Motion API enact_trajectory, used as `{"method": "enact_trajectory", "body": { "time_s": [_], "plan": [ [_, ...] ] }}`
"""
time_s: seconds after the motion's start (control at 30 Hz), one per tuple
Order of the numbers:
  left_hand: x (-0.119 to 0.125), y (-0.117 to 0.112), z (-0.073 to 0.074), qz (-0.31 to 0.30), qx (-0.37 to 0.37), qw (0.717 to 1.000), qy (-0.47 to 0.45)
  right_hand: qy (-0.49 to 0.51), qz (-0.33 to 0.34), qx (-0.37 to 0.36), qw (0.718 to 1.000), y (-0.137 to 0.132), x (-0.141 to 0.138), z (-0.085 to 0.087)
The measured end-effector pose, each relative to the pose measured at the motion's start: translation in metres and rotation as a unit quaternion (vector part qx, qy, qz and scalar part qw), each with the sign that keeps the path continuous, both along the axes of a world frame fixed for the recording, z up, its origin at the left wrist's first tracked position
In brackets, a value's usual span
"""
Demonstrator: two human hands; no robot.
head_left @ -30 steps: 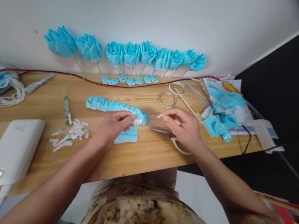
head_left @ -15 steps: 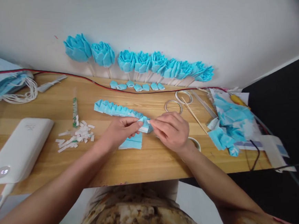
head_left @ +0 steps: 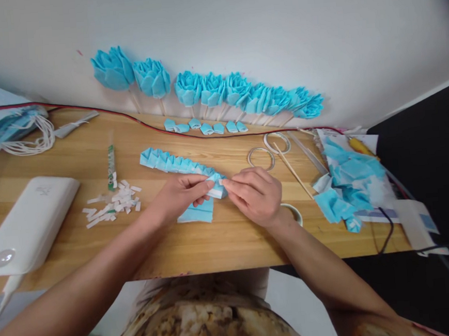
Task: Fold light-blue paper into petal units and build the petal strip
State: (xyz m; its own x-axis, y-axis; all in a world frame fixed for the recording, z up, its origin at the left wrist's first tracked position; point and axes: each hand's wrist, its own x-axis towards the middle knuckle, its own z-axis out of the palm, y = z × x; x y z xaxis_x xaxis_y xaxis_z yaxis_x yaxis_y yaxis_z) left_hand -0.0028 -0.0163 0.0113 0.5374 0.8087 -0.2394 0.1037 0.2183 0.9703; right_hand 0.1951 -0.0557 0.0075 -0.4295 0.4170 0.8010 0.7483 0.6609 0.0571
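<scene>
My left hand (head_left: 183, 194) is closed, thumb on top, around a small folded blue paper piece (head_left: 217, 191) with a pale band along its front edge. From the other side my right hand (head_left: 255, 194) pinches at the upper right of this piece, a small white strip (head_left: 221, 181) at its fingertips. Behind both hands runs a row of folded blue paper pieces (head_left: 169, 162), leading up to the held one. Partly under my left hand lies a flat creased blue paper sheet (head_left: 197, 212).
Blue paper flowers (head_left: 189, 88) on sticks lean on the wall, small folded pieces (head_left: 218, 128) before them. White paper scraps (head_left: 120, 201) and a white power bank (head_left: 29, 225) lie left. Tape rolls (head_left: 261, 158), a wooden stick (head_left: 293, 170) and crumpled blue paper (head_left: 336, 205) lie right.
Both hands stay almost in place around the folded paper piece. My right fingertips have shifted very slightly left, closer to the left thumb. The view has tilted a little.
</scene>
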Motion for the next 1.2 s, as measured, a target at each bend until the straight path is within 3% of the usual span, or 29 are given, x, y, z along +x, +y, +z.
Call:
{"method": "enact_trajectory", "body": {
  "time_s": [0.57, 0.77, 0.9, 0.97, 1.03, 1.2],
  "plan": [
    [-0.0003, 0.0007, -0.0020, 0.010, -0.029, 0.998, -0.050, -0.012, 0.009, -0.040, 0.999, 0.0001, -0.0005, -0.0040],
    [0.0024, 0.0029, -0.0041, 0.043, -0.078, 0.993, -0.072, -0.022, 0.035, -0.105, 0.994, 0.0011, 0.0016, -0.0018],
    [0.0017, 0.0036, -0.0043, 0.047, -0.059, 0.995, -0.069, 0.015, 0.054, -0.185, 0.981, -0.0003, 0.0019, 0.0009],
    [0.0010, 0.0036, -0.0043, 0.036, -0.025, 0.998, -0.052, 0.089, 0.055, -0.242, 0.965, -0.0013, 0.0017, 0.0019],
    [0.0006, 0.0035, -0.0031, 0.025, 0.016, 0.999, -0.027, 0.188, 0.044, -0.320, 0.928, -0.0016, 0.0017, 0.0022],
    [0.0008, 0.0035, 0.0004, 0.025, 0.071, 0.997, 0.019, 0.337, 0.078, -0.516, 0.784, 0.0019, -0.0003, 0.0002]
  ]
}}
